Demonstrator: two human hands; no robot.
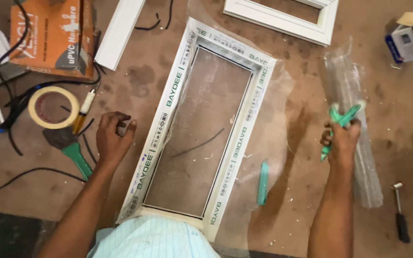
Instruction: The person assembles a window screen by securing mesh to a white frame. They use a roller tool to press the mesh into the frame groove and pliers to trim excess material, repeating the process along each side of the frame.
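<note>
Tape roll (pixel 53 107) far left. Left hand (pixel 113 138) pinches small dark piece beside frame (pixel 178 91) left rail; brace frame there. Mesh (pixel 199 134) lies over frame, centre. Right hand (pixel 342 138) fisted round green tool (pixel 342 119); grip firm, stroke along rail.

arms: bare, no sleeves | hands (pixel 113 138): ungloved | garment: pale blue striped cloth
</note>
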